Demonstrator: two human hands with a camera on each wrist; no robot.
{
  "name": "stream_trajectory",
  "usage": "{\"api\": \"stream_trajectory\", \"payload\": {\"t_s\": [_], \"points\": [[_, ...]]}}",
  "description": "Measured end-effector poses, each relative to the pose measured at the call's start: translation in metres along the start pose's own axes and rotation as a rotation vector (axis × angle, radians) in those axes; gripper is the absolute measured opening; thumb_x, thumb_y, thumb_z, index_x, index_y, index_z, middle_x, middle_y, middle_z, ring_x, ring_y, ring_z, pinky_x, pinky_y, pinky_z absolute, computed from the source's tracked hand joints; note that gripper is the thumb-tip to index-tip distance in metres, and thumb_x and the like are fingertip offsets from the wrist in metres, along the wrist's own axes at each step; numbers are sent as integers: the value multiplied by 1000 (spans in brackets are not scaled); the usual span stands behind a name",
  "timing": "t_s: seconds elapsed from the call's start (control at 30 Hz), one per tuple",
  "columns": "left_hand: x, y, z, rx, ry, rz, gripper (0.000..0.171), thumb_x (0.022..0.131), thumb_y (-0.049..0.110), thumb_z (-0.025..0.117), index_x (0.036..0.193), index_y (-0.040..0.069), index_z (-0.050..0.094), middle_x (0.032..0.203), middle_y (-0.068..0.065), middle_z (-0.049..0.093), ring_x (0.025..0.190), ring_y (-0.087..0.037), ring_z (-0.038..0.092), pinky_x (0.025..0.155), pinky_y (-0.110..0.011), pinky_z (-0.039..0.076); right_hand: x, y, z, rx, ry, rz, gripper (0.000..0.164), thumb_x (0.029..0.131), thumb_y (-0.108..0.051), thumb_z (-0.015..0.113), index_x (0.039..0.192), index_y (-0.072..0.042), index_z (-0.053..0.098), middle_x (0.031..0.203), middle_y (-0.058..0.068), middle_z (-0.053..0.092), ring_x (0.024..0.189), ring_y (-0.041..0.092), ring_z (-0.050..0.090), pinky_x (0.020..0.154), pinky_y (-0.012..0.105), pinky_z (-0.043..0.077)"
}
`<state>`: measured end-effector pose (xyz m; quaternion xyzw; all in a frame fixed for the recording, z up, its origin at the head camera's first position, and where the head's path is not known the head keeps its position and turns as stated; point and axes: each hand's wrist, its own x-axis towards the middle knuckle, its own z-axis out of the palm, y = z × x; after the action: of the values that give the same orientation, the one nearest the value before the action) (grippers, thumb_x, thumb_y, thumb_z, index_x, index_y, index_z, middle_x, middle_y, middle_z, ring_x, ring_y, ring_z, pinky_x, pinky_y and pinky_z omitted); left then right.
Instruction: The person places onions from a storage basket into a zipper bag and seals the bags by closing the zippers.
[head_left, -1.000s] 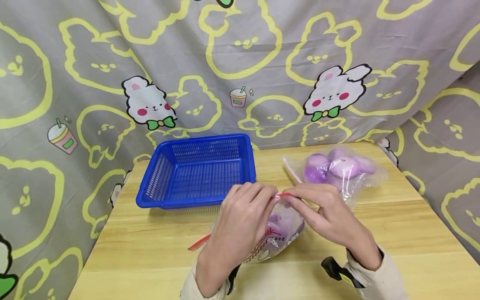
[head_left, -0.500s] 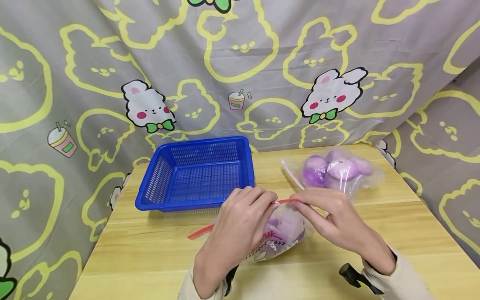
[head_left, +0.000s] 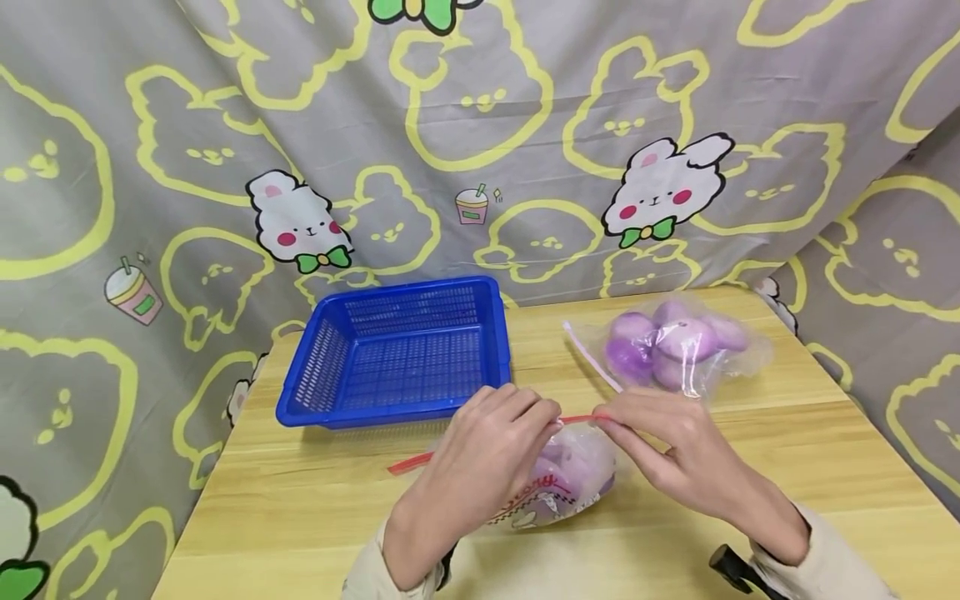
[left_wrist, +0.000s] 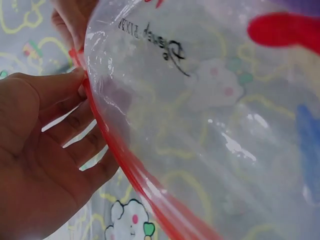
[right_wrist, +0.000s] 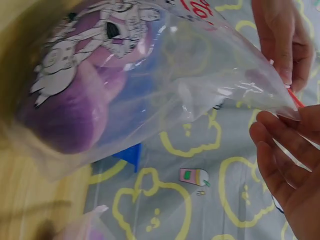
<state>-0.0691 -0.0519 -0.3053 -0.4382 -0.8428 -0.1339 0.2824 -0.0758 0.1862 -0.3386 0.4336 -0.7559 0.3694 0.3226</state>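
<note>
A clear printed zip bag [head_left: 581, 467] with purple, rounded things inside is held between both hands over the front of the table. Its red zip strip [left_wrist: 112, 135] runs along the top edge. My left hand [head_left: 480, 458] pinches the strip between thumb and fingers; a small white piece [right_wrist: 287, 85] shows at those fingertips in the right wrist view. At the bag's corner, my right hand [head_left: 682, 442] pinches the strip's end. A short length of red strip stretches straight between the two hands. Black print and red lettering mark the bag.
A blue plastic basket [head_left: 281, 408] stands at the back left of the wooden table [head_left: 300, 517]. Behind the right hand lies a second clear bag [head_left: 675, 342] of purple, rounded things, with a pale strip. A patterned grey curtain [head_left: 525, 83] hangs behind.
My right hand has moved right and slightly toward me, keeping its pinch. The gap between the hands has grown, with more red strip showing. My left hand keeps its hold on the zip bag.
</note>
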Motion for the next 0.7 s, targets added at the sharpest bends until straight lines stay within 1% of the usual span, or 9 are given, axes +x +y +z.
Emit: {"api": "stream_trajectory", "payload": {"t_s": [0.13,0.33,0.5,0.7], "points": [[-4,0,0,-7,-38,8,9,100,20,60,97,17,68,89,8,64,81,-9,57,65,-21,39,-6,-2,-1,1,-4,-18,29,104,-25,53,97,-7,75,89,-1,73,78,11,66,80,16,49],[-11,-2,-2,-10,-109,-12,10,101,20,59,98,17,68,91,8,66,81,-11,57,65,-23,40,-11,-2,-1,17,-8,-20,28,104,-23,54,97,-6,75,91,1,74,81,13,68,85,16,49],[-17,-4,-2,-11,-111,-12,10,100,20,59,97,16,67,90,7,65,79,-12,56,63,-23,39,-17,-2,-2,6,-7,2,28,103,-24,54,97,-7,75,92,1,74,83,13,68,88,15,49],[-24,-5,-4,-17,-106,-18,7,99,19,62,97,16,68,91,7,66,80,-12,58,65,-24,42,-23,-2,-3,-16,11,21,30,104,-27,54,96,-8,76,90,0,74,82,13,68,88,15,48]]}}
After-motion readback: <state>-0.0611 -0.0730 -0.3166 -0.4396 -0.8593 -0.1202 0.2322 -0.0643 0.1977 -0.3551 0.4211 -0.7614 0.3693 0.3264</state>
